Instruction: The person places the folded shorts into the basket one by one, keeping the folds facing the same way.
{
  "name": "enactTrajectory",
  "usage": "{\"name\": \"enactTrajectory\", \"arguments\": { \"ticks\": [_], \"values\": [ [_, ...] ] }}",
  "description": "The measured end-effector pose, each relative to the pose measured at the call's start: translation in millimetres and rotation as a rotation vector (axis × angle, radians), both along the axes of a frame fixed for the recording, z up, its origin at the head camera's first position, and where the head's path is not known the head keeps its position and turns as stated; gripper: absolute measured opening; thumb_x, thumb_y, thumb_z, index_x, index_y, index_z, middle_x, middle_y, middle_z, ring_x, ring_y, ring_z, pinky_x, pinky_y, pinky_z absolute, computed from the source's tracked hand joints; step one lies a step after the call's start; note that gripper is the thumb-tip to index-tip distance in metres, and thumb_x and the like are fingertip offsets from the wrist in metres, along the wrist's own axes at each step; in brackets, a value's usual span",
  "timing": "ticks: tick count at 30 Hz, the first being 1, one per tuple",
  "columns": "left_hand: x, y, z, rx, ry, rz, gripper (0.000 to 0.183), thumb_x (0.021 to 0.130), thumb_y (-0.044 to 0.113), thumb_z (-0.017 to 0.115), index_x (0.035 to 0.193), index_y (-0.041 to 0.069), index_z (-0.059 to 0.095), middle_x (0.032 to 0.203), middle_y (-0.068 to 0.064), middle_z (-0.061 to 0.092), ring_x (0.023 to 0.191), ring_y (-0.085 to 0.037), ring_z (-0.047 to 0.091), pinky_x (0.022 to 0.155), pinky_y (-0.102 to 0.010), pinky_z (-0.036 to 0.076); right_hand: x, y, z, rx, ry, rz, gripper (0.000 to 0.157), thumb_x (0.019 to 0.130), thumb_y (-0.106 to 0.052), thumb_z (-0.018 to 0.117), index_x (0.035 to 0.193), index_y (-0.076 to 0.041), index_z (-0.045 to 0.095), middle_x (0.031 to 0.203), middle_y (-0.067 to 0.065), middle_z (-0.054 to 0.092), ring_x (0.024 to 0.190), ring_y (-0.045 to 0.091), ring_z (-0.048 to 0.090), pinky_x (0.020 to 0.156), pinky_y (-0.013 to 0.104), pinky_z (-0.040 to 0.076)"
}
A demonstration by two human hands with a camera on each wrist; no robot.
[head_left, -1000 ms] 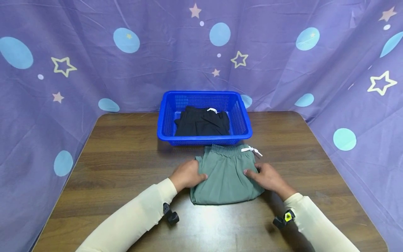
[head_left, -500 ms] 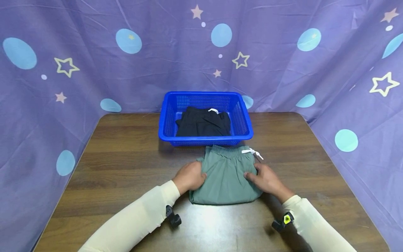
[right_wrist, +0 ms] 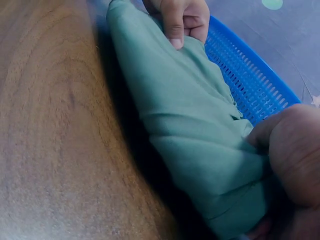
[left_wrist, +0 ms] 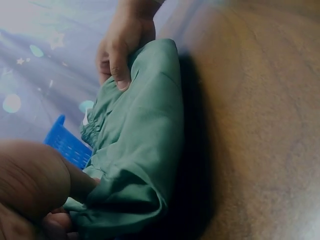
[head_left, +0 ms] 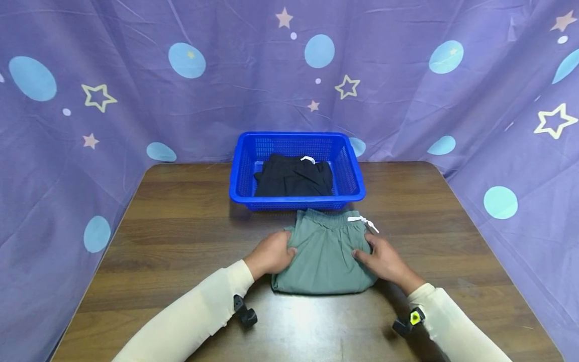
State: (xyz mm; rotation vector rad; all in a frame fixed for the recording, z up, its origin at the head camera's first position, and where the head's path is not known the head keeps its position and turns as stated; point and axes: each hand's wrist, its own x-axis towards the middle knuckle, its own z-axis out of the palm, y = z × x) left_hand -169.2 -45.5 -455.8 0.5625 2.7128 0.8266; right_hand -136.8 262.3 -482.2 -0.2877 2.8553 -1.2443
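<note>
Hands (head_left: 271, 253) (head_left: 382, 259) grip soft folded green shorts (head_left: 323, 256).

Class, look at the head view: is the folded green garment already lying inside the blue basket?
No: the green garment lies on the table in front of the blue basket, held by the left hand and right hand.

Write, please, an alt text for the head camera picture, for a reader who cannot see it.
Two hands, left hand and right hand, grip the sides of folded green shorts on a brown wooden table. Just behind the shorts stands a blue basket holding a black garment, before a purple curtain with stars.
</note>
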Motion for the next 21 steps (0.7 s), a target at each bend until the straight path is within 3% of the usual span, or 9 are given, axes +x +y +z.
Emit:
{"name": "enactTrajectory", "arguments": {
  "ticks": [4, 8, 13, 21],
  "values": [
    [0.1, -2.5, 8.0, 0.045, 0.012, -0.025, 0.017, 0.096, 0.015, 0.069, 0.088, 0.009, 0.056, 0.082, -0.005, 0.058, 0.086, -0.023, 0.061, 0.080, -0.046, 0.051, 2.1, 0.6, 4.0, -0.042, 0.054, 0.017, 0.012, 0.088, -0.010, 0.076, 0.095, -0.008, 0.067, 0.083, -0.003, 0.065, 0.075, 0.012, 0.057, 0.069, 0.031, 0.049],
    [1.3, -5.4, 23.2, 0.076, 0.029, -0.048, 0.016, 0.096, 0.015, 0.071, 0.090, 0.009, 0.057, 0.084, -0.004, 0.060, 0.086, -0.022, 0.061, 0.080, -0.045, 0.051, 4.8, 2.1, 13.3, -0.071, 0.092, 0.033, 0.011, 0.088, -0.008, 0.076, 0.095, -0.008, 0.067, 0.084, -0.003, 0.067, 0.075, 0.009, 0.058, 0.069, 0.028, 0.049],
    [3.8, -10.3, 46.6, 0.100, 0.036, -0.075, 0.017, 0.095, 0.016, 0.072, 0.088, 0.011, 0.058, 0.079, -0.001, 0.058, 0.079, -0.018, 0.058, 0.075, -0.041, 0.050, 7.6, 3.4, 29.6, -0.113, 0.068, 0.041, 0.013, 0.089, -0.006, 0.075, 0.100, -0.005, 0.068, 0.085, -0.002, 0.068, 0.075, 0.008, 0.060, 0.069, 0.027, 0.050],
    [6.4, -20.5, 77.0, 0.132, 0.056, -0.103, 0.017, 0.095, 0.016, 0.073, 0.087, 0.011, 0.059, 0.078, 0.001, 0.057, 0.076, -0.016, 0.055, 0.072, -0.038, 0.048, 8.2, -0.5, 57.4, -0.080, 0.082, 0.039, 0.014, 0.088, -0.008, 0.076, 0.099, -0.009, 0.067, 0.081, -0.005, 0.068, 0.073, 0.012, 0.061, 0.067, 0.028, 0.050]
  ]
}}
